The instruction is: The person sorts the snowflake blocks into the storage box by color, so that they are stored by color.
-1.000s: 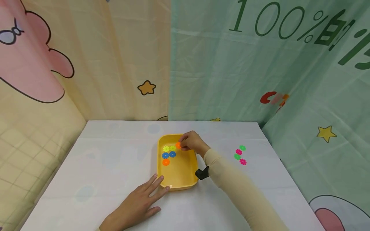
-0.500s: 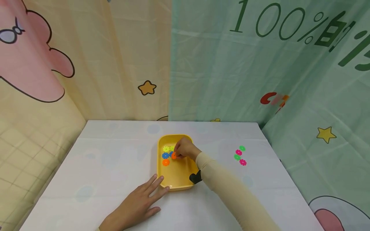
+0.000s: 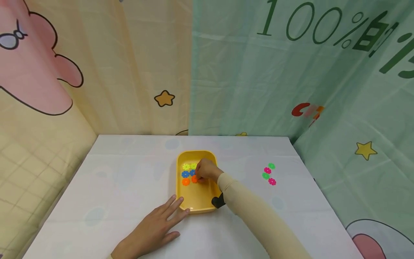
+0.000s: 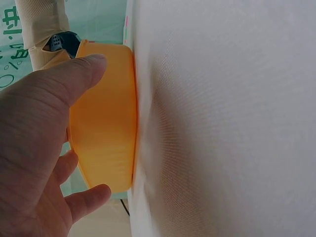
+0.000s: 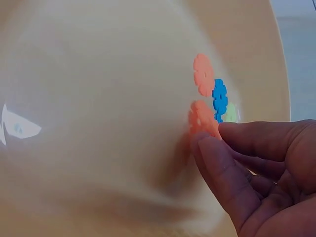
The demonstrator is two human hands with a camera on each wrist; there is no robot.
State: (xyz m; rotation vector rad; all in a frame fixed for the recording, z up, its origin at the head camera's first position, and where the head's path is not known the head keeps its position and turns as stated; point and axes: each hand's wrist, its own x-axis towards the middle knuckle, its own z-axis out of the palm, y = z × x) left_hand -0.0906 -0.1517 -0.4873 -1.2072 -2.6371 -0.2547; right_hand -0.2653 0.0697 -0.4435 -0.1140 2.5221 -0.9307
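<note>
Inside the yellow tray (image 3: 202,196), my right hand (image 3: 207,169) pinches an orange flower-shaped plastic piece (image 5: 202,117) between thumb and fingers, low over the tray floor. Beside it lies another orange piece (image 3: 185,182). Farther back sit two blue pieces (image 3: 185,174), one partly covered by my fingers, and two yellow-green pieces (image 3: 186,167) behind those. My left hand (image 3: 158,223) spreads its fingers at the tray's near left corner, fingertips at the rim. In the left wrist view its thumb lies over the tray's outer wall (image 4: 106,123).
On the white table (image 3: 129,180), right of the tray, lie two green pieces (image 3: 266,176) and two pink pieces (image 3: 272,182). A black wrist device (image 3: 218,200) on the right sleeve overhangs the tray's right rim. Printed curtains (image 3: 239,82) stand behind the table and at both sides.
My right hand has carried the orange piece from the tray's back right rim down and inward, beside the other orange piece. The left hand has stayed in place.
</note>
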